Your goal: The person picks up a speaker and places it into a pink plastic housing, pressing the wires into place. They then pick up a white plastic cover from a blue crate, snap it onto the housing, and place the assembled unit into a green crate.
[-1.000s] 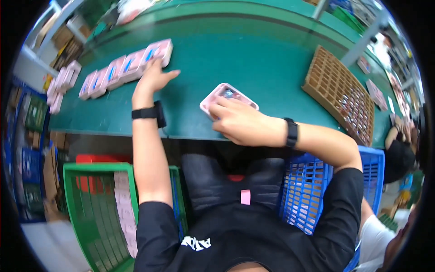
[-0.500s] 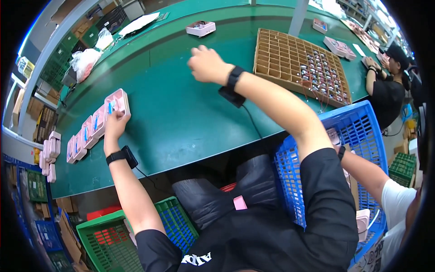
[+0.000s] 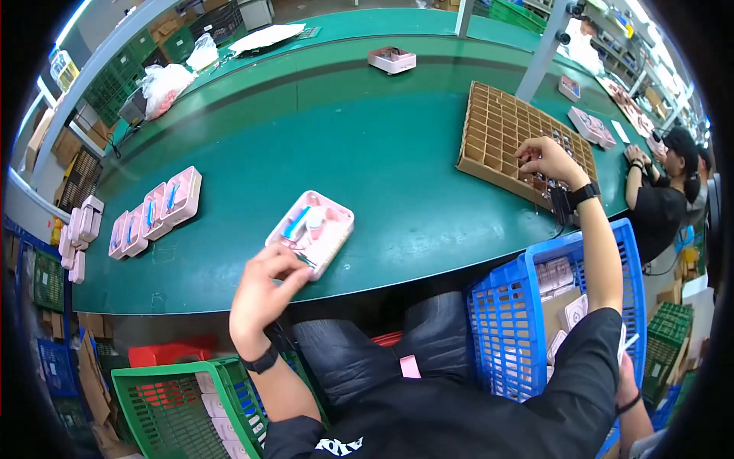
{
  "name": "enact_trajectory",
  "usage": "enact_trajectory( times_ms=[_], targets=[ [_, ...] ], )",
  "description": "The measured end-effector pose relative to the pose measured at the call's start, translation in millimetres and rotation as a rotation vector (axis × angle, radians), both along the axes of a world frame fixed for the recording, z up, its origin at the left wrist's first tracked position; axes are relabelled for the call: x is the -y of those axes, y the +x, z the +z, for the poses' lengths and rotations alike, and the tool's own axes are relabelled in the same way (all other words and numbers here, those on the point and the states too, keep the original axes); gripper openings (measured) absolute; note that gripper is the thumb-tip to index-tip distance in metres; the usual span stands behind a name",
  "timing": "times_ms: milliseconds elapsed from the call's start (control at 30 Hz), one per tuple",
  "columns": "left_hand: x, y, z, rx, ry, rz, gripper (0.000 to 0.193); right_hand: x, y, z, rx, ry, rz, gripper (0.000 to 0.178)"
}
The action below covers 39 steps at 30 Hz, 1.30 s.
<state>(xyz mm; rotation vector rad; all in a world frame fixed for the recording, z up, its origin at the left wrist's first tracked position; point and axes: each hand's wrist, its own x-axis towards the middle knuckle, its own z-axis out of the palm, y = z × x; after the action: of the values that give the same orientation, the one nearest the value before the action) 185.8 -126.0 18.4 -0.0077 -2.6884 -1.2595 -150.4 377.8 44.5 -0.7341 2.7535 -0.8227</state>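
My left hand point(image 3: 267, 289) grips the near edge of a pink plastic casing point(image 3: 334, 249) on the green table. Inside that casing lie a blue strip point(image 3: 297, 222), a round white part point(image 3: 314, 219) and thin wires. At the right, my right hand point(image 3: 552, 162) reaches into a cardboard tray with dividers point(image 3: 489, 126), among small silvery parts with red wires. Its fingers are drawn together, and what they hold is too small to make out. Further left stands a row of similar pink casings point(image 3: 182, 191) with blue strips inside.
Stacked pink casings point(image 3: 80, 229) stand at the table's left end, and another pink casing point(image 3: 391, 60) at the back. Below the front edge are a green crate point(image 3: 164, 369) and a blue basket point(image 3: 535, 306) holding casings. Another person's arm point(image 3: 628, 390) reaches beside the basket.
My left hand has brought one casing from the row towards the middle front of the table. My right hand has moved right, from above the table into the cardboard tray.
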Motion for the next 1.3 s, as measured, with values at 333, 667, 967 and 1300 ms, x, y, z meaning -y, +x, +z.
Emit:
enact_trajectory(
  times_ms=[333, 667, 967, 1300],
  targets=[
    [-12.7, 13.9, -13.9, -0.069, -0.001, -0.056, 0.018, -24.6, -20.1, -1.0, -0.221, 0.076, -0.018, 0.011],
    [-23.9, 15.1, -4.9, -0.054, 0.029, -0.047, 0.023, -51.4, -16.4, 0.0, -0.305, 0.244, 0.1, 0.013],
    [-46.7, -6.6, -16.2, -0.141, -0.001, -0.086, 0.02, -59.5, -43.0, 33.5, -0.445, -0.381, -0.157, 0.023],
    [-59.8, -16.8, -13.5, -0.258, -0.08, -0.036, 0.02, 49.4, 69.7, 121.0, -0.295, -0.685, 0.115, 0.031]
  ],
)
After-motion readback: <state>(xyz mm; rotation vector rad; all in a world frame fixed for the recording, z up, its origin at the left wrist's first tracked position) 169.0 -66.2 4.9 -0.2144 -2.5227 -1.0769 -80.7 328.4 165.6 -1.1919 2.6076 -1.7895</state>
